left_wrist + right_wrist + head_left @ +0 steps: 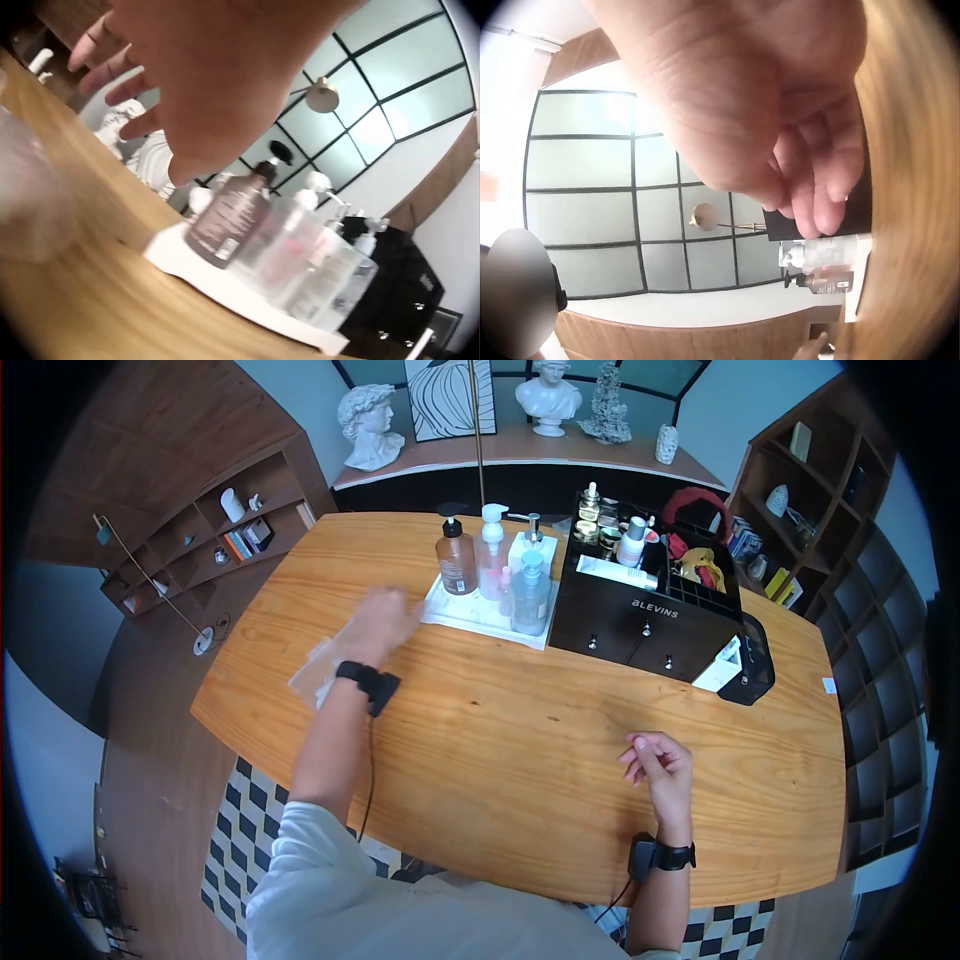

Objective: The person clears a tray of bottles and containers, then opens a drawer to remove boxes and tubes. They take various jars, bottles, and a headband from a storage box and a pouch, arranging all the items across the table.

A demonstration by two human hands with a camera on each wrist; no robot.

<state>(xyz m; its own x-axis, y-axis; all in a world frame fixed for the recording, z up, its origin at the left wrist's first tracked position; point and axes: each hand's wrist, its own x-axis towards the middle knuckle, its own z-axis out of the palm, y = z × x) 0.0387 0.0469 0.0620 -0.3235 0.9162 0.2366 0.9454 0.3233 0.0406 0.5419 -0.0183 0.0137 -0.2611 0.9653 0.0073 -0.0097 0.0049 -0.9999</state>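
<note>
Left hand [385,622] hovering open over a clear bag [318,672], left of centre.
White tray [450,610] carrying upright bottles [457,558]; bag's axis running diagonally; right hand [660,765] resting loosely curled, empty.

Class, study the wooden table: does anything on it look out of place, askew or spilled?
No spill shows. The bottles stand upright on the white tray. One oddity: a crumpled clear plastic bag lies loose near the table's edge, beside the left hand. The right hand rests loosely curled, holding nothing visible.
</note>
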